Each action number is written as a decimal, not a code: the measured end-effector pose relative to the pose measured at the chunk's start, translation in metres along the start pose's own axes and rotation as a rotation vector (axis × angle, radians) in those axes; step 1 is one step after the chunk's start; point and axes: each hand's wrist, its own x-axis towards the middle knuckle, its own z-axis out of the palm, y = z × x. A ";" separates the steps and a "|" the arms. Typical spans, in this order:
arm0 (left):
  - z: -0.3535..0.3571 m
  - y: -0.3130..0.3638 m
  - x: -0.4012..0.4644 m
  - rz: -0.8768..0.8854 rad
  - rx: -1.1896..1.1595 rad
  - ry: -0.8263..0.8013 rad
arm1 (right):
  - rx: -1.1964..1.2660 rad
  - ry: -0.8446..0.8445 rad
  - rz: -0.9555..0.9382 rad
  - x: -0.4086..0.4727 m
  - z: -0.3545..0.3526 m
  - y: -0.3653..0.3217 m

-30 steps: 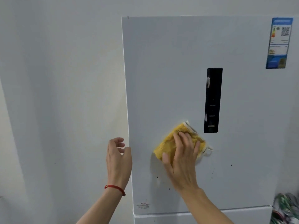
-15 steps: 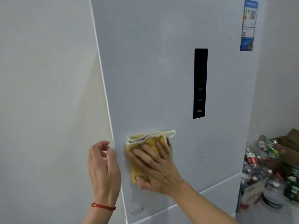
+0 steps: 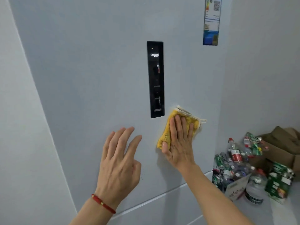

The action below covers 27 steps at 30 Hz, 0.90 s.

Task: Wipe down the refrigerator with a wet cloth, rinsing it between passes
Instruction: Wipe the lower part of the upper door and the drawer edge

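Note:
The white refrigerator door (image 3: 100,65) fills most of the view, with a tall black control panel (image 3: 155,79) at its middle. A folded yellow cloth (image 3: 165,135) with a white hem lies flat on the door just right of the panel's lower end. My right hand (image 3: 179,142) presses the cloth against the door with straight fingers, thumb along its lower left edge. My left hand (image 3: 119,163), with a red bracelet at the wrist, hovers in front of the door to the left, fingers spread and holding nothing.
A blue energy label (image 3: 211,21) is stuck near the door's top right. A pile of plastic bottles and cans (image 3: 238,161), green cartons (image 3: 279,182) and a brown box (image 3: 280,148) sits on the floor at the right. White walls flank the fridge.
My right hand has slid the cloth rightward across the door, from its left edge to beside the black panel. My left hand left the door's edge and opened its fingers.

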 end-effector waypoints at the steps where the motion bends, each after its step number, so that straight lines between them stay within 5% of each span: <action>1: 0.004 0.006 0.005 0.008 -0.004 -0.018 | 0.006 -0.005 0.029 0.001 -0.002 0.012; 9: 0.035 0.041 0.020 -0.037 -0.008 -0.023 | 0.217 0.052 0.451 -0.006 -0.008 0.101; 15: 0.029 0.020 -0.007 -0.152 0.034 0.072 | 0.406 0.106 0.835 -0.029 0.008 0.085; 27: -0.020 -0.049 -0.077 -0.474 0.021 0.278 | 0.173 -0.021 0.207 -0.055 0.039 -0.137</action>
